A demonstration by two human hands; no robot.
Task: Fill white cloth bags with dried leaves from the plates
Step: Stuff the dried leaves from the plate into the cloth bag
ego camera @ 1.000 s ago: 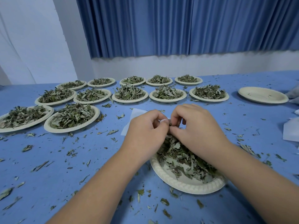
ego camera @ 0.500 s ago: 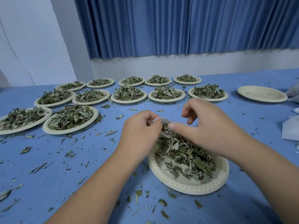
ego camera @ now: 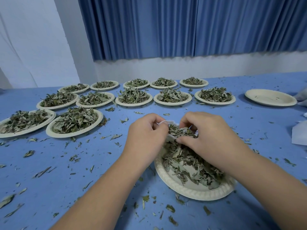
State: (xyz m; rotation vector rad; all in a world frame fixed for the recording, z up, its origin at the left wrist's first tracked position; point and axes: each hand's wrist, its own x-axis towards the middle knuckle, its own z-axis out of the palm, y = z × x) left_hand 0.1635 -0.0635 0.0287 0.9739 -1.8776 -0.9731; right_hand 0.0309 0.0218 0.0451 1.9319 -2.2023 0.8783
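My left hand [ego camera: 146,135] was curled tight, pinching the rim of the white cloth bag [ego camera: 173,123], which sat mostly hidden between my hands above the near plate [ego camera: 191,192]; my right hand [ego camera: 211,138] pinched dried leaves [ego camera: 181,132] at what seemed its mouth; beyond stood twelve heaped plates [ego camera: 133,104]; one nearly bare plate [ego camera: 270,101] lay far right; scraps littered the blue table [ego camera: 83,163].

Twelve heaped plates [ego camera: 133,98] crowd the far left and centre of the blue table [ego camera: 54,150], with only narrow lanes between the rows. An empty plate [ego camera: 270,97] and white fabric [ego camera: 299,135] occupy the right. The left hand [ego camera: 146,138], gripping the cloth bag [ego camera: 169,137], and the right hand [ego camera: 214,140], pinching dried leaves [ego camera: 181,132], fill the space over the near plate [ego camera: 191,190]. Open tabletop strewn with loose leaves [ego camera: 42,171] lies near left
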